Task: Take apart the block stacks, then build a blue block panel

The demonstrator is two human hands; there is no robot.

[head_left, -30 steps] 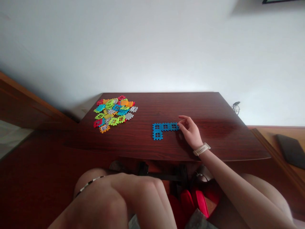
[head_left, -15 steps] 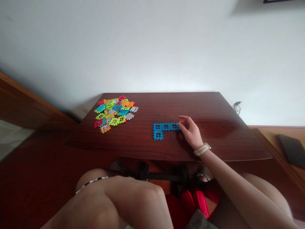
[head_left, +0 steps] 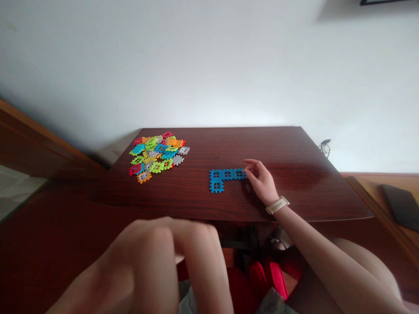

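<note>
Blue interlocking window tiles (head_left: pixel 227 175) lie flat on the dark wooden table, joined in an L shape: a row of three with one more below the left end. My right hand (head_left: pixel 262 183), a pale watch on its wrist, has its thumb and fingers closed on the row's right end; the index finger sticks out above. Close to the camera at lower left, my left hand (head_left: pixel 163 257) hangs over my lap with bent fingers. It is blurred and its fingertips are out of view, so whether anything is in it cannot be seen.
A loose pile of coloured tiles (head_left: pixel 157 152) lies at the table's left side. The wooden table (head_left: pixel 278 146) stands against a white wall (head_left: pixel 209 65). Off its right side are a black cable (head_left: pixel 324 147) and a dark flat object (head_left: pixel 401 207).
My left hand has risen and shifted near the camera, its bent fingers now spread apart and covering more of my lap. My right hand and the blue tiles have hardly moved.
</note>
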